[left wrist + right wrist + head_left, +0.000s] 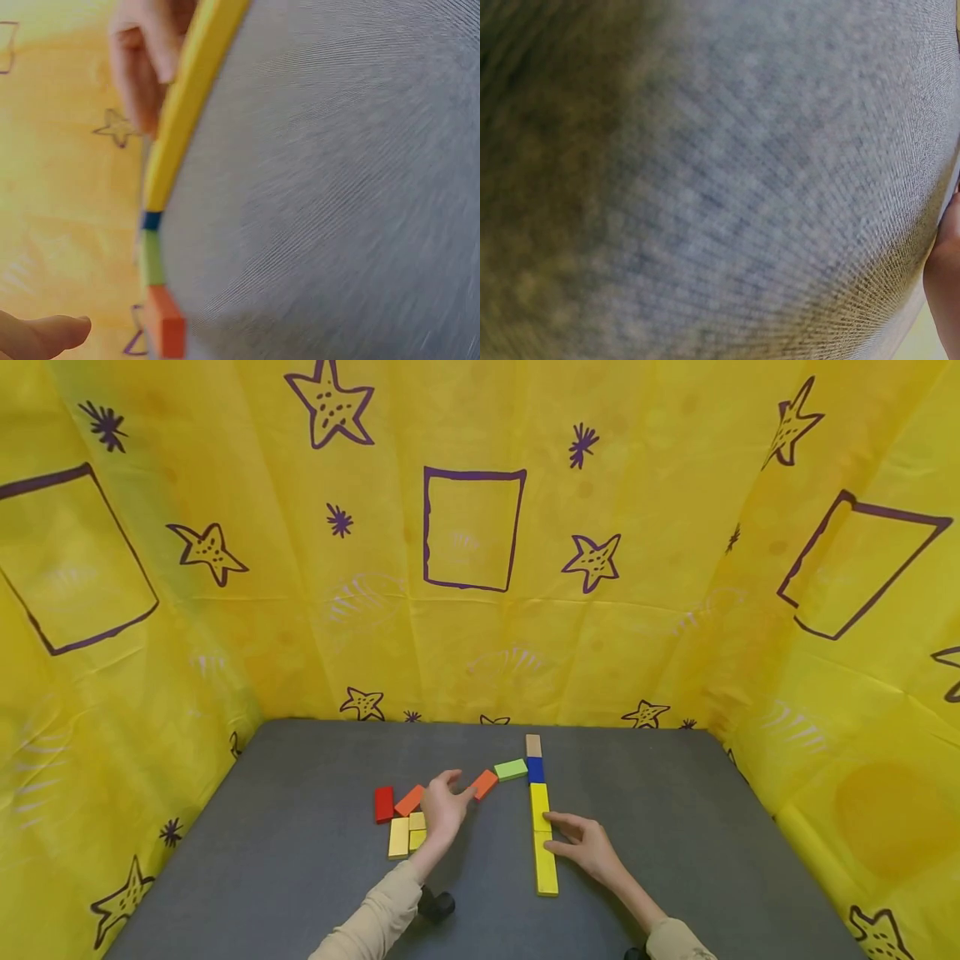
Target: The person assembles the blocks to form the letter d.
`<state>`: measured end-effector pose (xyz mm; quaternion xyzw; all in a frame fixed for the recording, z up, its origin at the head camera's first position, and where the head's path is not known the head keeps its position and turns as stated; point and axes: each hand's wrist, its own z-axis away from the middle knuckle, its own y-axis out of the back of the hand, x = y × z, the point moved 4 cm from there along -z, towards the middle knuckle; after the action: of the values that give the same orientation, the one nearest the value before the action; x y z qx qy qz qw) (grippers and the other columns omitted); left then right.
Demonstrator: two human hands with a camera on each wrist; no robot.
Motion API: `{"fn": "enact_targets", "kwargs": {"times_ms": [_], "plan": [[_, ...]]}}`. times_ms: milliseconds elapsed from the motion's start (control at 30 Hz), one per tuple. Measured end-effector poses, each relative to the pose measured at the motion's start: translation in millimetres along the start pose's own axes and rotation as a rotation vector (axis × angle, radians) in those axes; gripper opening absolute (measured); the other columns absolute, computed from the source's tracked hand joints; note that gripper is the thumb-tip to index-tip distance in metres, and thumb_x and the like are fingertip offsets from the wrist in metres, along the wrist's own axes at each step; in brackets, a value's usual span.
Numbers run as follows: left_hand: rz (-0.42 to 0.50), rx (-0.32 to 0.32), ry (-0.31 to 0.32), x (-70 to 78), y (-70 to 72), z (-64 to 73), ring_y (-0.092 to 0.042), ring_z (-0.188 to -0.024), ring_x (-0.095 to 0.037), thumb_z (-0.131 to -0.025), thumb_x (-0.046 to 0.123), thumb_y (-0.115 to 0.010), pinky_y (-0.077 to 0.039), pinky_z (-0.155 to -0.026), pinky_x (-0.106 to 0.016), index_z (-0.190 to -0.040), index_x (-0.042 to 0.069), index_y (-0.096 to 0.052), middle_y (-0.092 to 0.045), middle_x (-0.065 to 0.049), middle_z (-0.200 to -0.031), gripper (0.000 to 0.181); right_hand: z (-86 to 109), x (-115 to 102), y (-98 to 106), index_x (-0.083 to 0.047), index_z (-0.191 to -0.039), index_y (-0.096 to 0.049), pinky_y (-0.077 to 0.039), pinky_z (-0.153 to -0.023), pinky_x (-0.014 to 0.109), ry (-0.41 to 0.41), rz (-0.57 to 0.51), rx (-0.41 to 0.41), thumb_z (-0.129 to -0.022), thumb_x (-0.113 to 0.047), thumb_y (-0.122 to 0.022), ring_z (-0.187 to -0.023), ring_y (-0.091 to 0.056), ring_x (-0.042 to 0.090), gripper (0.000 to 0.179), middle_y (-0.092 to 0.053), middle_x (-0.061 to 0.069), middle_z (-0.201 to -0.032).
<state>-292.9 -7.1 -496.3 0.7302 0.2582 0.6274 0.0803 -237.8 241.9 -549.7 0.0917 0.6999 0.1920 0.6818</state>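
While the left hand [444,812] and right hand [594,850], grasping nothing, flank the yellow blocks [546,867], I'd guess these are light, stiff, best pinched across their long sides.

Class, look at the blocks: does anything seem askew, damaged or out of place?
No damage shows. The green block and the orange block next to it look askew: they angle off the straight row of tan block, blue block and yellow blocks. That may be deliberate.
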Motion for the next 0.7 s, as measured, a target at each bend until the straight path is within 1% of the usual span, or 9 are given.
{"fn": "enact_targets", "kwargs": {"times_ms": [100,200,267,333,433,500,567,700], "plan": [[0.009,-0.007,-0.002,1.3,19.8,-8.7,-0.067,-0.098,-0.035,-0.078,0.014,-0.076,-0.054,-0.079,-0.046,-0.109,-0.001,-0.069,-0.07,-0.019,-0.107,0.035,0.1,-0.4,-0.9,-0.007,-0.128,-0.06,-0.043,-0.101,0.042,0.007,0.007,0.001,-0.082,-0.021,-0.074,-0.126,-0.051,0.034,0.05,-0.058,0.015,-0.132],[0.0,-0.024,0.018,-2.5,45.5,-19.7,-0.066,-0.1,-0.035,-0.081,0.017,-0.074,-0.053,-0.081,-0.046,-0.111,0.0,-0.068,-0.069,-0.019,-0.11,0.035,-0.1,-0.7,-1.9,-0.007,-0.128,-0.059,-0.043,-0.101,0.042,0.008,0.008,0.001,-0.082,-0.02,-0.074,-0.126,-0.051,0.034,0.05,-0.058,0.015,-0.132],[-0.036,-0.028,0.03,-9.6,63.3,-27.4,-0.066,-0.101,-0.035,-0.083,0.018,-0.072,-0.053,-0.082,-0.047,-0.113,-0.001,-0.067,-0.068,-0.021,-0.111,0.035,-0.5,-0.8,-2.2,-0.007,-0.128,-0.06,-0.044,-0.1,0.041,0.012,0.011,0.004,-0.081,-0.02,-0.074,-0.125,-0.052,0.034,0.05,-0.058,0.015,-0.132],[-0.08,-0.03,0.055,-19.6,80.0,-33.7,-0.064,-0.103,-0.036,-0.085,0.019,-0.07,-0.051,-0.085,-0.048,-0.115,-0.002,-0.065,-0.067,-0.022,-0.113,0.037,-0.7,-1.3,-2.5,-0.007,-0.128,-0.06,-0.043,-0.101,0.04,0.01,-0.005,0.004,-0.081,-0.019,-0.074,-0.126,-0.052,0.034,0.05,-0.058,0.015,-0.132],[-0.158,-0.014,0.087,-37.8,100.2,-38.3,-0.063,-0.104,-0.038,-0.086,0.02,-0.069,-0.049,-0.088,-0.051,-0.117,-0.005,-0.063,-0.065,-0.025,-0.115,0.04,-0.5,-1.8,-2.2,-0.006,-0.127,-0.06,-0.043,-0.101,0.04,0.008,-0.019,0.002,-0.081,-0.018,-0.074,-0.126,-0.051,0.034,0.05,-0.058,0.016,-0.132],[-0.204,-0.006,0.103,-49.4,109.2,-37.7,-0.063,-0.104,-0.039,-0.085,0.021,-0.069,-0.048,-0.088,-0.052,-0.118,-0.005,-0.062,-0.065,-0.026,-0.115,0.042,-0.1,-2.5,-1.6,-0.006,-0.128,-0.06,-0.043,-0.101,0.04,-0.001,-0.024,0.0,-0.081,-0.018,-0.074,-0.126,-0.051,0.034,0.051,-0.058,0.016,-0.132],[-0.241,-0.007,0.109,-59.2,114.3,-34.8,-0.063,-0.103,-0.039,-0.084,0.022,-0.07,-0.048,-0.087,-0.052,-0.117,-0.006,-0.062,-0.065,-0.026,-0.114,0.044,0.4,-2.9,-0.7,-0.005,-0.128,-0.059,-0.043,-0.1,0.041,-0.006,-0.027,0.0,-0.081,-0.017,-0.074,-0.126,-0.051,0.034,0.051,-0.058,0.016,-0.132],[-0.297,-0.029,0.103,-70.8,115.4,-27.2,-0.064,-0.099,-0.04,-0.082,0.024,-0.072,-0.049,-0.083,-0.051,-0.116,-0.008,-0.062,-0.066,-0.027,-0.112,0.048,0.1,-3.1,0.2,-0.004,-0.128,-0.058,-0.044,-0.1,0.042,-0.011,-0.019,0.002,-0.081,-0.015,-0.073,-0.126,-0.052,0.035,0.051,-0.058,0.017,-0.132]]}}
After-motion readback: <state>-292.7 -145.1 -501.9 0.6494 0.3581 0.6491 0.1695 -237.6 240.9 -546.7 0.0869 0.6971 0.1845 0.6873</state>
